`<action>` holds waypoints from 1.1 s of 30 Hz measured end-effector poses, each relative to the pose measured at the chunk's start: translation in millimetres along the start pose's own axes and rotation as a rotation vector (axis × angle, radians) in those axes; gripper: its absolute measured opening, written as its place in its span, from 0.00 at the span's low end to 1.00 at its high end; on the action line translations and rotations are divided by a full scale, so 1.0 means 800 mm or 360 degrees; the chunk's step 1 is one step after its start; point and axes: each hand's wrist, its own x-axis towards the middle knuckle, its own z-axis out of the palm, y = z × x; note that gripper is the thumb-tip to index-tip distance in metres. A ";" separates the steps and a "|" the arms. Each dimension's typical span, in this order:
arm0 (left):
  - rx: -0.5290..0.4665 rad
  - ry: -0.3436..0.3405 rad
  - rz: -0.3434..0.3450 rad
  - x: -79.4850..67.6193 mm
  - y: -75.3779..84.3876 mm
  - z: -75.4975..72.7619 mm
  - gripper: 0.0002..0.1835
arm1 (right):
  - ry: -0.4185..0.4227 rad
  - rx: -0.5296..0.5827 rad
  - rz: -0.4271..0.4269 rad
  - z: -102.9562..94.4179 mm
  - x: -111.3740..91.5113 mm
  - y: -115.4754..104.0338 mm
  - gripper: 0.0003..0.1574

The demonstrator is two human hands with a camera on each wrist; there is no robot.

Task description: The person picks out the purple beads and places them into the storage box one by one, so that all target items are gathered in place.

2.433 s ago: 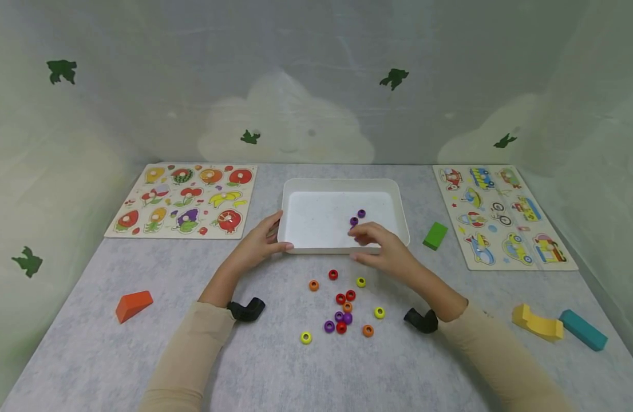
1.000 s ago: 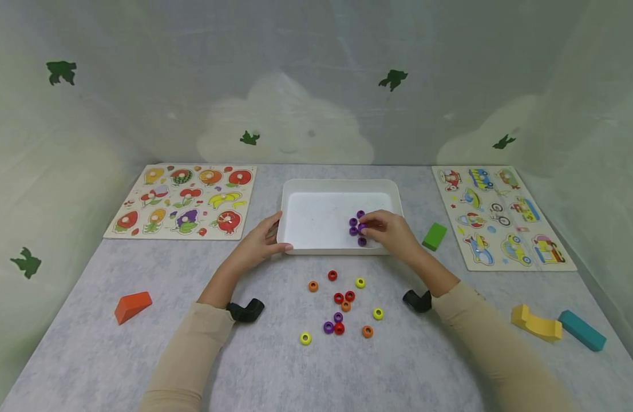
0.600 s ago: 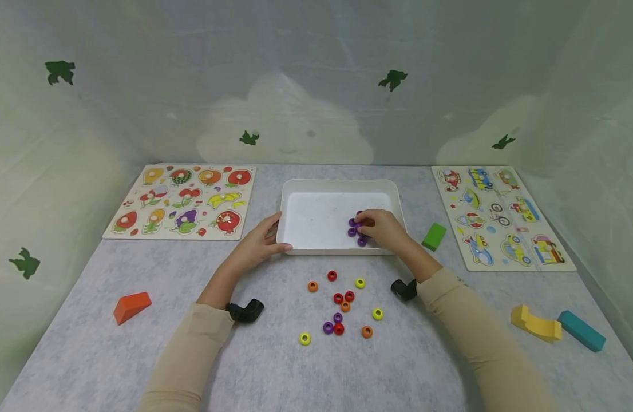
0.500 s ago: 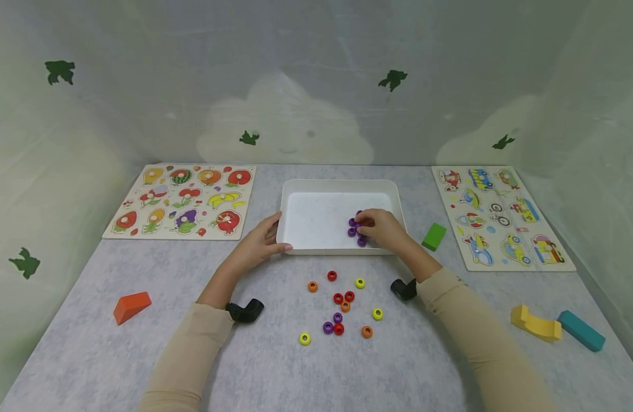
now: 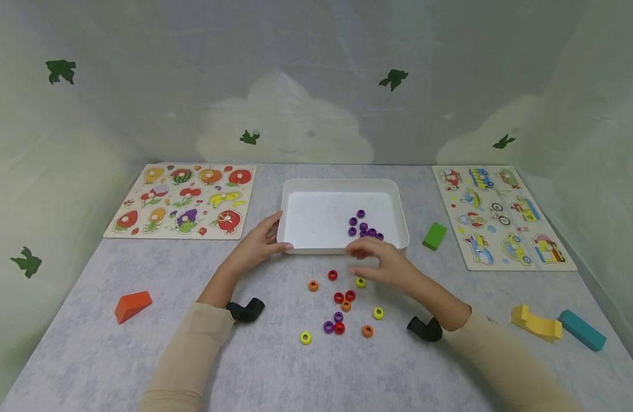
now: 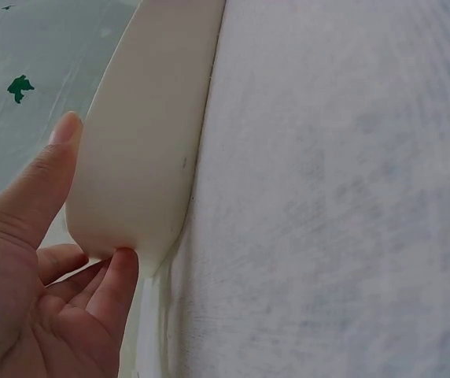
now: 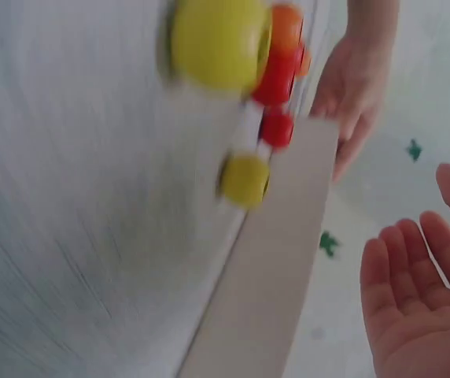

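A white tray [image 5: 321, 220] lies at the middle of the table. My left hand [image 5: 257, 243] grips its near left corner; in the left wrist view the thumb lies along the rim and the fingers press the corner wall [image 6: 130, 181]. Several purple beads [image 5: 363, 226] lie in the tray's right half. My right hand [image 5: 386, 260] hovers over the tray's near edge, fingers parted with nothing between them. Below it, several loose beads are scattered: red [image 5: 339, 297], orange [image 5: 367, 331], yellow [image 5: 305, 338] and purple [image 5: 329, 327]. One yellow bead [image 5: 360, 282] sits just under the right hand.
A fruit puzzle board [image 5: 182, 200] lies at the back left, a vehicle puzzle board [image 5: 502, 220] at the back right. A green block [image 5: 434, 236] is right of the tray. An orange wedge [image 5: 133, 306] lies left; yellow [image 5: 535, 324] and teal [image 5: 582, 330] blocks lie right.
My right hand, which was at the purple beads inside the tray, has drawn back toward the near edge. More purple beads show in the tray than before. The left hand has stayed put.
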 end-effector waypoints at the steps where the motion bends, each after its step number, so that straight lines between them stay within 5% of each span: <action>1: -0.0007 -0.0001 -0.0001 -0.001 0.001 0.000 0.48 | -0.0052 0.0017 -0.0013 0.005 -0.006 -0.005 0.21; 8: 0.0024 -0.0005 0.0000 0.006 -0.013 -0.001 0.50 | -0.0390 0.0103 0.0006 0.047 -0.041 0.004 0.17; 12: -0.0014 -0.0017 -0.0019 0.001 0.000 -0.001 0.49 | -0.0485 0.0029 0.0079 0.058 -0.047 0.005 0.14; 19: 0.0001 -0.0013 -0.0009 -0.011 0.024 0.001 0.46 | -0.0551 -0.0144 0.0013 0.071 -0.047 0.009 0.11; 26: 0.0016 -0.0015 -0.0017 -0.013 0.028 0.002 0.46 | -0.0481 -0.0085 0.0060 0.063 -0.041 0.001 0.10; 33: -0.0007 -0.0014 -0.0035 -0.005 0.011 0.000 0.48 | -0.0090 -0.0001 0.0116 0.017 -0.004 0.015 0.13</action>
